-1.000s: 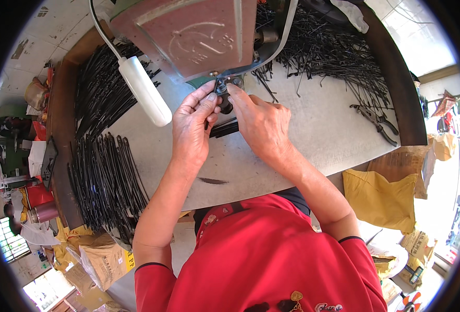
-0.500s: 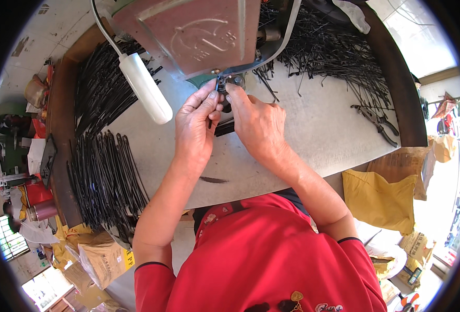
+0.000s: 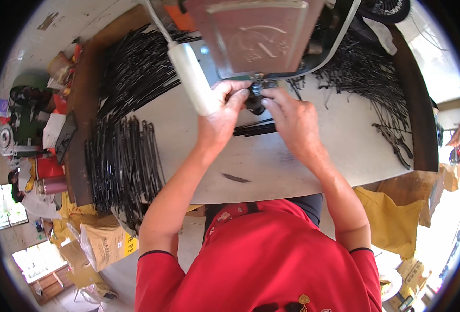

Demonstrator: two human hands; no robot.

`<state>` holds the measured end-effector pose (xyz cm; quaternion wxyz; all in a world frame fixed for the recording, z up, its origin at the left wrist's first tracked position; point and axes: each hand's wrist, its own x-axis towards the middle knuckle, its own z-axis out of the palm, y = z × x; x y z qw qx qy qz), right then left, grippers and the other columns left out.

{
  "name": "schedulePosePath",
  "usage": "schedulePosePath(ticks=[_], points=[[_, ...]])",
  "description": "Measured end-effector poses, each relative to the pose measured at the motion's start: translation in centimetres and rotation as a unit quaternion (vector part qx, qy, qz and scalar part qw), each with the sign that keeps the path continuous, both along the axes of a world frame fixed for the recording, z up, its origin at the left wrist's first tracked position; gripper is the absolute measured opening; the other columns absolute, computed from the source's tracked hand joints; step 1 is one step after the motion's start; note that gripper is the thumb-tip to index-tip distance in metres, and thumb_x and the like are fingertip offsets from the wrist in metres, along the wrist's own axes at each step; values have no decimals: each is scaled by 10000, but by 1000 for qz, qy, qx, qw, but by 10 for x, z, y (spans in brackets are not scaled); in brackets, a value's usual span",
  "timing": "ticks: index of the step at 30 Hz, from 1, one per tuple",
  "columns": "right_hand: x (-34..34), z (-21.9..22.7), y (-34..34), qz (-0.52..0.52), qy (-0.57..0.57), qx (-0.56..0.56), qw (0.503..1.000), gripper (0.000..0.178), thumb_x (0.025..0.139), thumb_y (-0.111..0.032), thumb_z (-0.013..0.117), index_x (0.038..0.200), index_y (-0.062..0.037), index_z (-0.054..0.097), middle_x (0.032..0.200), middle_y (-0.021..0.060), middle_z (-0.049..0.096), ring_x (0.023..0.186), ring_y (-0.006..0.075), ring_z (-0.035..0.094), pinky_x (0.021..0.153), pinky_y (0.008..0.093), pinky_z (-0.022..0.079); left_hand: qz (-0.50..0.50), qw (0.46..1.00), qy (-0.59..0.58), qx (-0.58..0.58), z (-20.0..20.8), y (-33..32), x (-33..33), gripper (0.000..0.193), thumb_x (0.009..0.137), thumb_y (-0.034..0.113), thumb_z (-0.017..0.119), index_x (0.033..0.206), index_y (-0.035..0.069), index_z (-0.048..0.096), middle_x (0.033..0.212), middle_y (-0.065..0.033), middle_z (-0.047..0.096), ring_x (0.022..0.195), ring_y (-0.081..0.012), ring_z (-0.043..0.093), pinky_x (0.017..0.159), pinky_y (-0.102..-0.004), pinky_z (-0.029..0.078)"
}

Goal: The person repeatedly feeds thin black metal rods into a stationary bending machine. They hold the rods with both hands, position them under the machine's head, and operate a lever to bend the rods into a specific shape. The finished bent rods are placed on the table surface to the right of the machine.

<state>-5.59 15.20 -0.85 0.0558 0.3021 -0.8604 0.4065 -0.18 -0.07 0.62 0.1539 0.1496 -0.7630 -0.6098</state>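
My left hand is closed in a pinch, thumb against fingers, just left of a small spring-loaded metal fitting under the machine head. What lies between its fingertips is too small to make out. From the other side my right hand reaches to the same fitting, its fingers curled and thumb drawn in. Whatever it grips is hidden by the fingers. A few thin black strips lie on the pale tabletop just below the fitting, between both hands.
Neat black strips hang over the table's left edge, with another heap behind. More black strips are piled at the back right. Pliers rest near the right rim. A white lamp hangs close to my left hand.
The view has shifted, so the machine and table appear farther right. My hands are slightly farther apart. The black strip that stuck down from my left fingers no longer shows there.
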Motion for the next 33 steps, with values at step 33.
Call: schedulePosePath(ticks=[33], points=[[75, 1, 44, 208, 75, 51, 974, 319, 728, -36, 620, 1044, -80, 622, 697, 56, 486, 537, 196, 564, 441, 308, 471, 108, 807, 23, -580, -50, -132, -5, 162, 810, 103, 669, 970, 79, 661, 909, -118, 643, 862, -298, 610, 753, -400, 491]])
